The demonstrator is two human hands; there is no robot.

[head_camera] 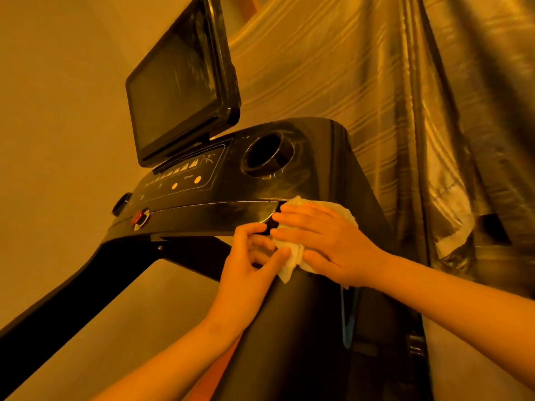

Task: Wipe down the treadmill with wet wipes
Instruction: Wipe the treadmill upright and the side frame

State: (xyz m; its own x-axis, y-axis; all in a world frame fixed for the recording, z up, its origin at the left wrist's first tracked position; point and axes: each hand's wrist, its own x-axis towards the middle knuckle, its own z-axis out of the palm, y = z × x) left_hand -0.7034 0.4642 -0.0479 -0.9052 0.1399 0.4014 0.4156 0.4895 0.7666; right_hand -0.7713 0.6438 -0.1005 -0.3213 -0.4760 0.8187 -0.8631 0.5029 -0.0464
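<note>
The black glossy-plastic treadmill [289,183] stood close ahead. Its console's near right corner lay under the flattened right hand [324,244], whose straight fingers pressed a crumpled white wet wipe [291,263] onto the surface. Just left, the left hand [246,261] curled at the console's lower edge, its thumb touching the wipe's hanging corner; whether it pinched the wipe could not be told. Wiping of the console seemed under way. Dusty smears farther left suggested the next stroke should sweep left along the front trim with the wipe kept flat. Counted: one wipe, two hands, one tilted dark screen [176,91], one round cup holder [289,151], two lit orange buttons [197,179], and one striped golden curtain [405,111] far right.
</note>
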